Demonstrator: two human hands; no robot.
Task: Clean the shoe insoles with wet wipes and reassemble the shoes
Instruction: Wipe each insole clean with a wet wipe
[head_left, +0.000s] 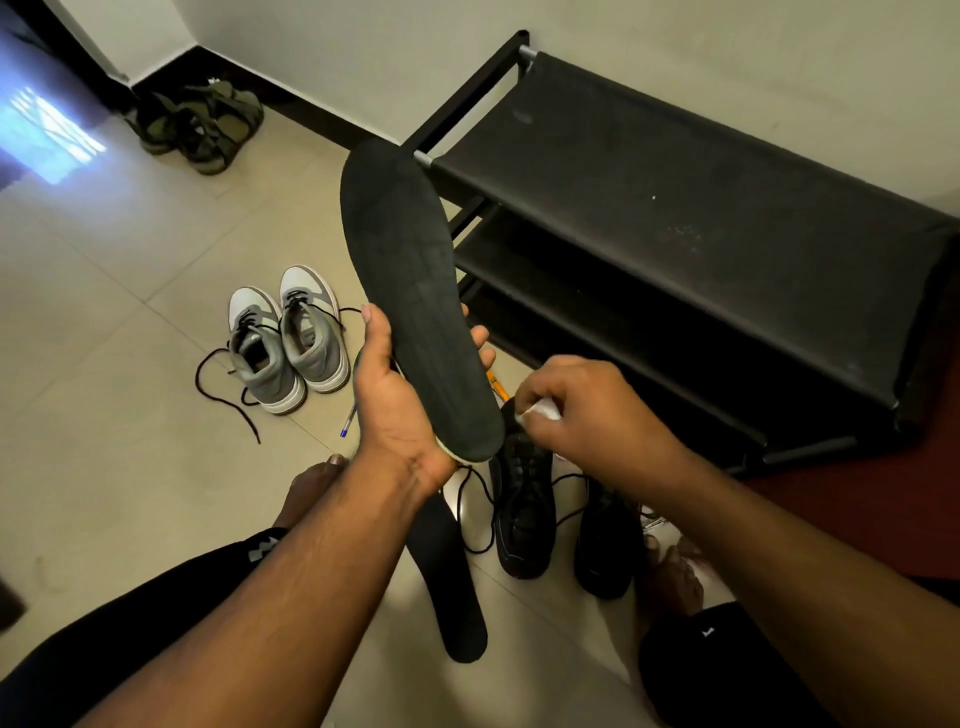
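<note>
My left hand (397, 405) grips a long black insole (410, 280) near its heel end, holding it up with the toe end pointing away from me. Just to the right of the heel, my right hand (587, 405) pinches a crumpled white wet wipe (540, 412). A second black insole (449, 582) lies flat on the floor below my left wrist. Two black lace-up shoes (522, 514) stand on the floor under my right forearm, laces loose.
A black fabric shoe rack (701, 234) stands at the right against the wall. A pair of grey and white sneakers (288, 343) with trailing laces sits left of centre. Olive sandals (200, 124) lie at the far wall. A pen (348, 423) lies on the tiles.
</note>
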